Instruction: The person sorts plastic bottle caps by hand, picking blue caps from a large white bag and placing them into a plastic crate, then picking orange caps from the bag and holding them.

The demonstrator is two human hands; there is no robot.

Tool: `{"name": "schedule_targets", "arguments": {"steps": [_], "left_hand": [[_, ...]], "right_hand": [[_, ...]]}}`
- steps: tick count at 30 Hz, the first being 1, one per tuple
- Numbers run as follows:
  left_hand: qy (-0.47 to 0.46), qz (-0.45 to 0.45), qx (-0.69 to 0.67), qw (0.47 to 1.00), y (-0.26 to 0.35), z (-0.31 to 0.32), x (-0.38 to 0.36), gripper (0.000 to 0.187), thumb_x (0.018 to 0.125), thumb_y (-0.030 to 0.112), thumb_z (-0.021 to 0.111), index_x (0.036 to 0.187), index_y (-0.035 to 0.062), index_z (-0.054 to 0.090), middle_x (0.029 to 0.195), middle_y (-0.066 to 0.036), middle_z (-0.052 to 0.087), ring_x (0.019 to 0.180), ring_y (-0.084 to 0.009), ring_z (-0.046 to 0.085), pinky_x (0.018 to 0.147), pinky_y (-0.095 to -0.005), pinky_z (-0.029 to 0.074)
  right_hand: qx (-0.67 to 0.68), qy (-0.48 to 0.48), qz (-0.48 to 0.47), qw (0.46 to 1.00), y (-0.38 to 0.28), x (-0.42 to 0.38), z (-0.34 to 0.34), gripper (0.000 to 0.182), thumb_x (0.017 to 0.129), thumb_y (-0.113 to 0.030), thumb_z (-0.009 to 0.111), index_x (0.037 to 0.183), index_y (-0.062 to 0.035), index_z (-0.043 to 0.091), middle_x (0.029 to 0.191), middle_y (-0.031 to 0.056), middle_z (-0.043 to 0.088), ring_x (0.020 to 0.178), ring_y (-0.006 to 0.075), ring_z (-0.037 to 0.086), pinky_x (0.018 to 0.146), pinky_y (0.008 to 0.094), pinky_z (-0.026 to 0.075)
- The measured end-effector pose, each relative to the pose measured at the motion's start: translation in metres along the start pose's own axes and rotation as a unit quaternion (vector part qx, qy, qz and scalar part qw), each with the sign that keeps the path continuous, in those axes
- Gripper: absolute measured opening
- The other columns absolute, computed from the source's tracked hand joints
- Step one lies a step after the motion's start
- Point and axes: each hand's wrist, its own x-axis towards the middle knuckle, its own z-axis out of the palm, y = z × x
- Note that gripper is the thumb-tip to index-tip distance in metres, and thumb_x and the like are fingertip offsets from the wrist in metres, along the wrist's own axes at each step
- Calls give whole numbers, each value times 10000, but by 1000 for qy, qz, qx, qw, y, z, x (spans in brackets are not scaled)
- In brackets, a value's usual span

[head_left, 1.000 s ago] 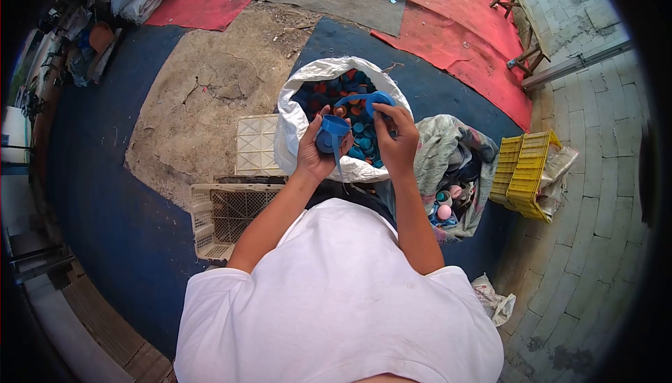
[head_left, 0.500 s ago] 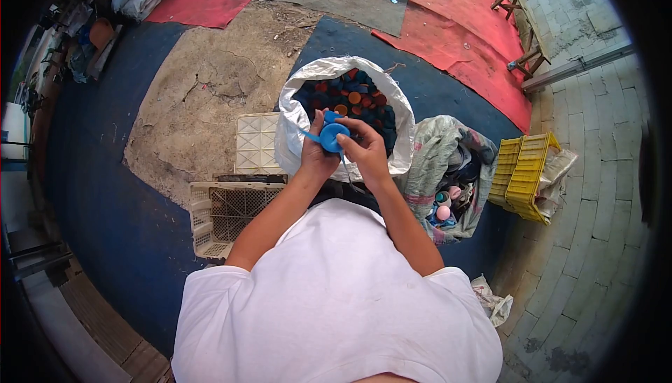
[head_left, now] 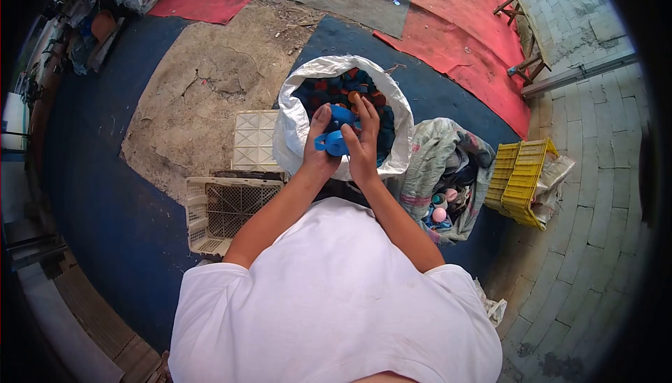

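My left hand (head_left: 320,150) is cupped over the open mouth of a white woven sack (head_left: 290,134), its fingers partly hidden. Blue plastic caps (head_left: 337,143) lie in it, one with a looped strap. Beside them my right hand (head_left: 365,146) has its fingers stretched out and its thumb apart, touching the caps from the right side. Under both hands, loose bottle caps (head_left: 355,96) in blue, orange, red and green fill the sack.
A greenish woven sack (head_left: 423,173) of mixed plastic items stands right of the white sack. Further right are yellow crates (head_left: 526,180). To the left lie a beige crate (head_left: 199,218) and a white crate (head_left: 255,138). Wooden stools (head_left: 528,68) stand by the wall.
My right hand has let go of its pinch on the round blue cap and straightened its fingers. The blue caps have turned and now sit between both palms.
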Motion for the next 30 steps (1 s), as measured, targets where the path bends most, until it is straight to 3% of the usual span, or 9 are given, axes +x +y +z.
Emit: {"name": "schedule_targets", "arguments": {"steps": [2, 6, 9, 13, 22, 25, 30], "left_hand": [[20, 19, 0, 1000, -6, 4, 1, 376, 992, 405, 675, 1227, 128, 581, 1212, -61, 642, 1141, -254, 633, 1040, -440, 513], [21, 53, 0, 998, -7, 23, -8, 420, 1036, 375, 572, 1330, 81, 517, 1297, -99, 604, 1240, -271, 595, 1100, -436, 472], [-18, 71, -41, 996, -9, 18, -5, 452, 1030, 353, 515, 1358, 42, 495, 1338, -134, 578, 1278, -283, 570, 1128, -432, 447], [0, 103, -11, 995, -17, 16, -6, 445, 1010, 314, 506, 1349, 26, 496, 1344, -149, 575, 1272, -282, 567, 1134, -436, 442], [-38, 119, -26, 992, -22, 26, -14, 428, 1010, 301, 496, 1325, 12, 503, 1349, -148, 567, 1255, -270, 570, 1139, -422, 434], [-48, 115, -37, 992, -24, 31, -22, 435, 1005, 308, 503, 1317, 5, 502, 1351, -157, 564, 1261, -280, 570, 1132, -413, 438], [-31, 132, -27, 990, -25, 31, -34, 451, 997, 306, 515, 1316, -10, 484, 1355, -178, 555, 1273, -291, 566, 1112, -402, 452]], "right_hand": [[246, -15, 136, 959, 5, -3, 5, 655, 996, -368, 575, 1559, -78, 407, 1538, 135, 432, 1423, 257, 421, 1187, 373, 289], [466, 81, 206, 857, 9, -1, 9, 637, 1007, -377, 572, 1524, -38, 419, 1463, 131, 504, 1345, 234, 510, 1167, 373, 365], [553, 92, 228, 796, 15, 3, 5, 589, 1010, -377, 567, 1479, -40, 449, 1441, 136, 514, 1313, 242, 537, 1150, 387, 410], [565, 119, 270, 770, 7, 0, 7, 543, 1012, -380, 563, 1430, -44, 479, 1380, 142, 566, 1279, 261, 568, 1145, 401, 423], [583, 132, 260, 758, 1, -1, 0, 531, 1005, -382, 553, 1400, -31, 509, 1340, 145, 608, 1288, 269, 572, 1142, 408, 429], [626, 114, 273, 722, 1, -2, -9, 537, 1005, -395, 536, 1382, -12, 524, 1325, 158, 623, 1268, 273, 587, 1138, 405, 433], [636, 91, 296, 707, -7, -10, -12, 553, 1002, -415, 521, 1361, 5, 537, 1303, 168, 636, 1229, 268, 608, 1125, 397, 445]]}}
